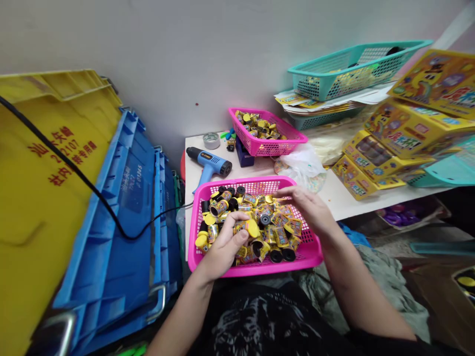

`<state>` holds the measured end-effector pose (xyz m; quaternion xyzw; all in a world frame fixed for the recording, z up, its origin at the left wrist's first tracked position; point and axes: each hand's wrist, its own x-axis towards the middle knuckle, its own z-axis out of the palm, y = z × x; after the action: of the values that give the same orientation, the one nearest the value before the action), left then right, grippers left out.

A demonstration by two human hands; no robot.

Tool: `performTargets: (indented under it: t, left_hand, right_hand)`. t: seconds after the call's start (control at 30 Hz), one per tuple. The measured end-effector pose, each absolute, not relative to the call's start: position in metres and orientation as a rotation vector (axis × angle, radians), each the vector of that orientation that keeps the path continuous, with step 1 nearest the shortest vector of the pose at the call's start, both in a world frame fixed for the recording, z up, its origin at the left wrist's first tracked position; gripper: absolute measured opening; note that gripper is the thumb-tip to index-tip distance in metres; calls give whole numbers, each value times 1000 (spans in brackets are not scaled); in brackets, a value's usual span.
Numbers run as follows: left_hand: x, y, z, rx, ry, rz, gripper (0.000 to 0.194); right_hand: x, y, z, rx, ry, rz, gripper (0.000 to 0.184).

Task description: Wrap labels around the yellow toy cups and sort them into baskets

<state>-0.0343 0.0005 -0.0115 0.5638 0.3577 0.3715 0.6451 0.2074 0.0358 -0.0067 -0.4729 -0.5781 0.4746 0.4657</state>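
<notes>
In front of me stands a pink mesh basket heaped with small yellow-labelled canisters, some with yellow caps and some with black ends. My left hand is closed around one small canister with a yellow cap, held over the heap with the cap facing right. Over the basket's right side, my right hand is open, its fingers stretched out to the left above the pieces. Whether its fingertips touch any of them I cannot tell.
A blue heat gun and a tape roll lie behind the basket. Farther back stands another pink basket. Yellow boxes and a teal basket are stacked right; blue crates and a black cord are left.
</notes>
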Motion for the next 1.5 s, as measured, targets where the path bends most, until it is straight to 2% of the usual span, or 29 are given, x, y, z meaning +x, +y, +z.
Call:
performTargets:
  t: [0.1,0.2,0.3,0.4,0.5,0.57,0.63,0.7,0.8,0.87,1.03,1.2,1.27,1.4,1.5]
  left_hand:
    - [-37,5,-4,1760,1041,710,23]
    - [-37,11,1,2135,1120,543,19]
    - [-37,14,0,2203,1100,589,22]
    - [-34,18,-3,2127,1121,751,20]
    - [-22,21,-4,1837,1179,936,16]
    - [-11,23,-2,1547,1151,1002,31]
    - [-4,25,1,1318,1101,1044,42]
    - [-2,25,2,1184,1093,1075,37]
    - [-5,24,1,1047,1132,1033,26]
    - [-8,24,-2,1010,1163,1028,22]
    - [-16,30,-8,1035,1234,1284,14]
    - [-26,34,-10,976,1170,1274,40]
    - [-26,32,-9,981,1188,1226,37]
    - [-23,28,-7,1011,1282,1129,21]
    - [-24,26,-7,1044,1335,1187,19]
  right_hand:
    - [230,49,-17,-1748,-1929,679,30]
    - [231,56,-37,-1947,-2274,469,17]
    - [228,58,-47,-1935,-2296,450,14]
    - [230,57,-36,-1927,-2272,459,20]
    - [223,52,-10,-1704,-2160,741,30]
    - [210,45,6,-1466,-2030,984,33]
    - [192,38,13,-1262,-1891,1174,26]
    - [176,32,12,-1112,-1703,1334,17]
    - [161,27,2,-1034,-1445,1447,29]
    - [158,27,-3,-1049,-1406,1441,29]
    - [182,38,-4,-1146,-1556,1297,34]
    - [227,66,-11,-1835,-2166,557,24]
    - [229,73,-20,-1909,-2371,396,21]
    - [205,72,-37,-1796,-2663,537,18]
    - [187,71,-43,-1852,-2806,600,19]
